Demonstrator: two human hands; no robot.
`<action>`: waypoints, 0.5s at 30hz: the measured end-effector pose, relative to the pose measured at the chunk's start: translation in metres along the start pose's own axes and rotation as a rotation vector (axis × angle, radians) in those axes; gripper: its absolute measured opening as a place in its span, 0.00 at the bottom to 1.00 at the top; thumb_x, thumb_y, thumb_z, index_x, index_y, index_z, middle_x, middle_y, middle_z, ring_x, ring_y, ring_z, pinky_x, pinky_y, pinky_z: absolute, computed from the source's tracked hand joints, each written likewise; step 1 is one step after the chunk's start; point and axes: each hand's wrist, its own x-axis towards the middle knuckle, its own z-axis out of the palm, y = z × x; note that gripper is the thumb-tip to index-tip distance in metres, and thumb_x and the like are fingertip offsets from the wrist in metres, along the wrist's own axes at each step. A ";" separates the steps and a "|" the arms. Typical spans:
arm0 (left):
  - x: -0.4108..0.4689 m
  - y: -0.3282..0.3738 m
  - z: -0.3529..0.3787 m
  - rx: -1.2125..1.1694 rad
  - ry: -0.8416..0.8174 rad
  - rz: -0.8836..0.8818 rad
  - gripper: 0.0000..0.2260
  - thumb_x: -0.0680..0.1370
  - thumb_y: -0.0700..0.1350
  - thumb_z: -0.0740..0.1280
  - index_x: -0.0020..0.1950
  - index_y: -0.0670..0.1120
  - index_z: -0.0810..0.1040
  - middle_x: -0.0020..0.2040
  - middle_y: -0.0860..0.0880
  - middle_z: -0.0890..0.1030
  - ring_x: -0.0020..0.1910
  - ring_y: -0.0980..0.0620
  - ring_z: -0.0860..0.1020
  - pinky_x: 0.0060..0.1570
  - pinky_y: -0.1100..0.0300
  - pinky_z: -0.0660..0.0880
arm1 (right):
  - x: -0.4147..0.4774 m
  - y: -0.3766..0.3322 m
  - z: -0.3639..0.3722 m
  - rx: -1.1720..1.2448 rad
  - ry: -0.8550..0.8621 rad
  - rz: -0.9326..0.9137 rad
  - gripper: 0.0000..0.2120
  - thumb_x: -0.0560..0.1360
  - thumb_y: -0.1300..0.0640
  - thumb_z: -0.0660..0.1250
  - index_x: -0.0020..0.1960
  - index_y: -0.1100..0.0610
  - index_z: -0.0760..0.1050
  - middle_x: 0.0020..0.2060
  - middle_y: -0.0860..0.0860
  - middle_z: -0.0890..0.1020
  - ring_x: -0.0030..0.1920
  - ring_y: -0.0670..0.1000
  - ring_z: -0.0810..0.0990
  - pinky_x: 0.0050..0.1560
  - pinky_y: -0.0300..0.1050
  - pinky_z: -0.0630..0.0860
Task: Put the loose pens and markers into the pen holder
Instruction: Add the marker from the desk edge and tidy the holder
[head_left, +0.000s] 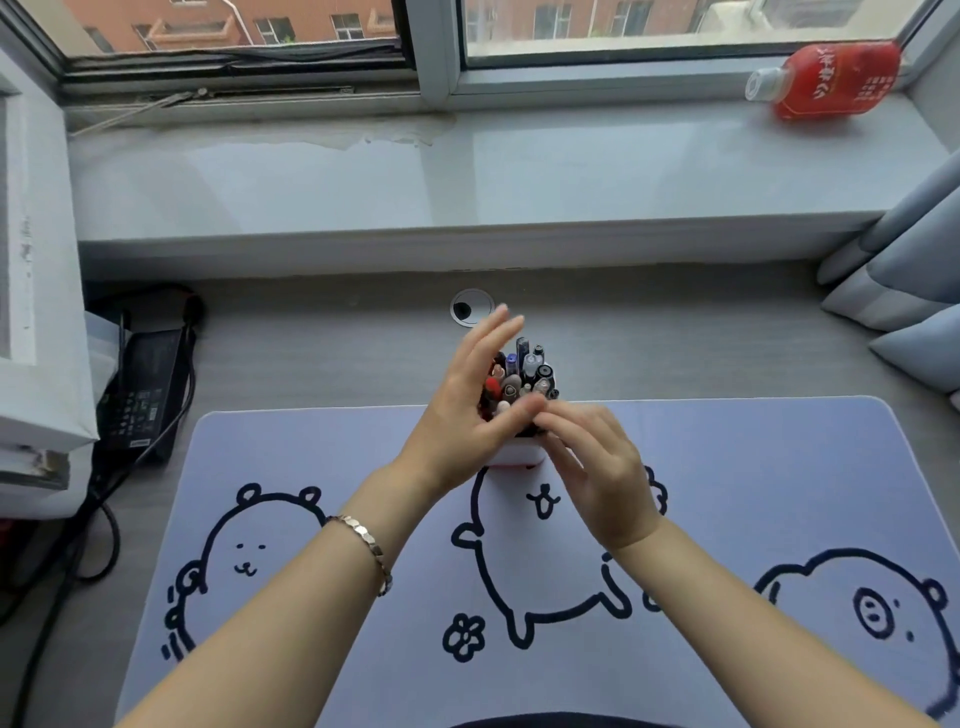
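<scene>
The pen holder (514, 457), white with a red base, stands on the lilac mat (311, 452) with cartoon animals, near its far edge on the grey bench (311, 353), and it is full of upright pens and markers (524, 374). The left hand (462, 415), with a bracelet (363, 545) on its wrist, is at the holder's left side, fingers spread and holding nothing. The right hand (597, 467) is just in front and right of the holder, its grip loose and also empty, fingertips near the left thumb.
</scene>
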 end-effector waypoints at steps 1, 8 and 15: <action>-0.005 -0.002 -0.001 0.016 0.010 0.000 0.34 0.69 0.54 0.69 0.70 0.55 0.56 0.72 0.53 0.56 0.72 0.62 0.54 0.67 0.74 0.52 | -0.005 0.001 0.003 -0.056 0.011 -0.003 0.11 0.75 0.62 0.65 0.58 0.61 0.73 0.55 0.56 0.80 0.53 0.53 0.75 0.58 0.42 0.73; -0.026 -0.021 0.007 0.001 0.014 -0.259 0.52 0.62 0.45 0.79 0.68 0.68 0.44 0.67 0.57 0.64 0.68 0.56 0.65 0.63 0.61 0.66 | 0.003 -0.013 -0.008 0.096 -0.179 0.256 0.17 0.73 0.63 0.58 0.61 0.57 0.74 0.62 0.52 0.71 0.61 0.50 0.68 0.60 0.36 0.67; -0.008 -0.012 0.004 -0.057 0.116 -0.282 0.46 0.57 0.43 0.81 0.66 0.65 0.59 0.60 0.53 0.73 0.57 0.54 0.75 0.55 0.64 0.71 | 0.050 0.017 -0.049 0.072 -0.446 0.618 0.13 0.75 0.67 0.59 0.52 0.56 0.79 0.41 0.49 0.81 0.42 0.44 0.77 0.44 0.30 0.71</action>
